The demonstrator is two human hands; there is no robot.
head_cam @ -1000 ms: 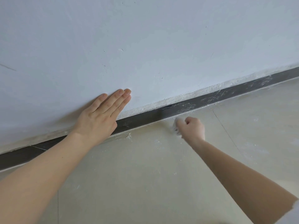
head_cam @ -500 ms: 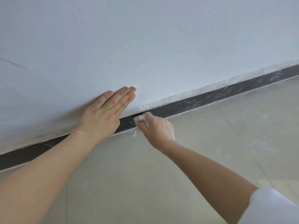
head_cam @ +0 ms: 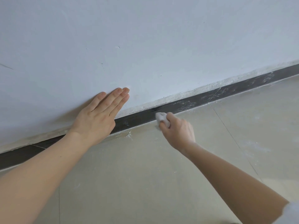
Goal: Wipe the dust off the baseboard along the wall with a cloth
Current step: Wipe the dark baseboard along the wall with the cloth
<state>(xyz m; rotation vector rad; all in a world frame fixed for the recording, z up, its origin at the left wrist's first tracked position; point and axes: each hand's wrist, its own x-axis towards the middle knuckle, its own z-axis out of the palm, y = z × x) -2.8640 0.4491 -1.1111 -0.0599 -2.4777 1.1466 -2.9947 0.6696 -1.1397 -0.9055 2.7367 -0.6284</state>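
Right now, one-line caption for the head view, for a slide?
Right hand presses a white cloth to the dark baseboard; left hand lies flat on the wall.

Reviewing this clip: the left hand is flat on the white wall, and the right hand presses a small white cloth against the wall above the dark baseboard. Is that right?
Not quite. The head view shows the right hand pressing the cloth against the dark baseboard itself, low by the floor, not against the wall above it. The rest holds: the left hand lies flat on the white wall, and the cloth is small and white.
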